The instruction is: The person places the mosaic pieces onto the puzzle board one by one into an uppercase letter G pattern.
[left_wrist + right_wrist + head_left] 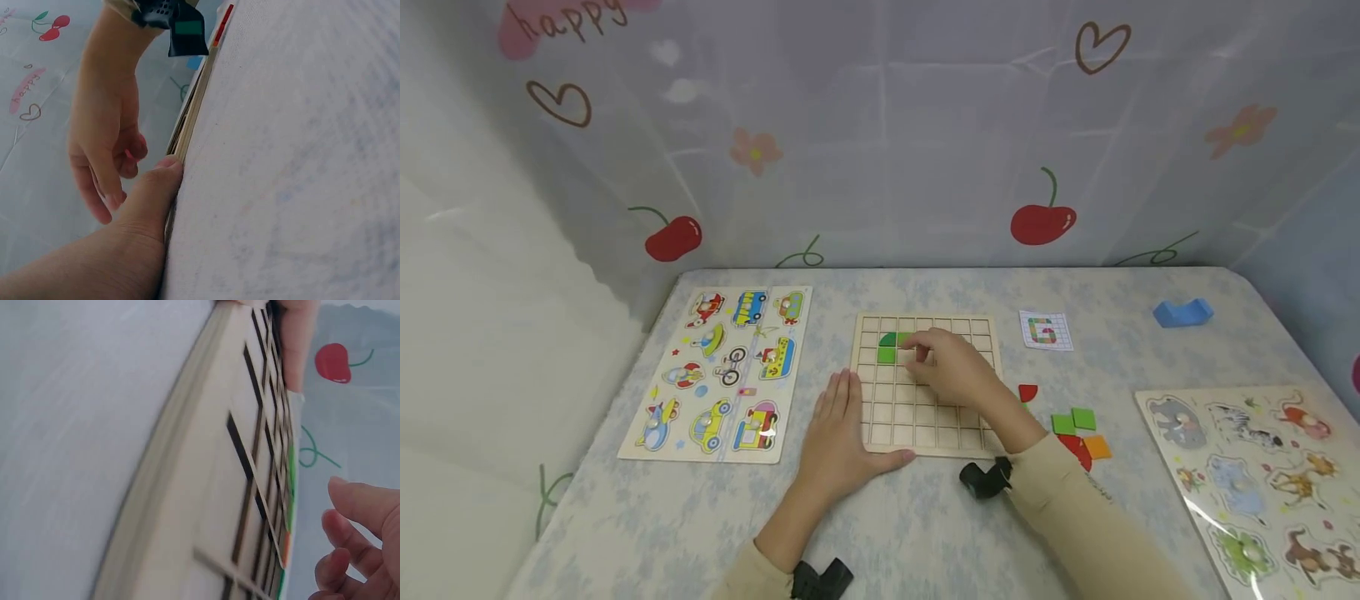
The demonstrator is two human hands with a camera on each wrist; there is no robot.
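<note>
- Braces the wooden grid board, near the middle of the desk, with the left hand: straight-fingered along its left edge, thumb at its near edge, grasping nothing.
- Bends the right hand over the board's far rows, with only a narrow gap between thumb and forefinger; cannot tell about a piece inside the grip.
- Toward the board's far-left corner: a dark green rounded piece, a green square just below, and another green piece beside the fingertips.
- Off the board's right edge, on the desk: a small red piece, two loose green squares, an orange square and a larger red shape. Near the far-right corner: a pattern card.
- Might drag the larger red shape or orange square with the right sleeve, very close to both, on drawing back.
- Might knock the green pieces out of their cells by brushing against them.
- Might land a piece one cell off, because of the right hand hiding cells underneath.
- Might twist the board by pushing at the far rows, with bracing only around the near-left corner.
</note>
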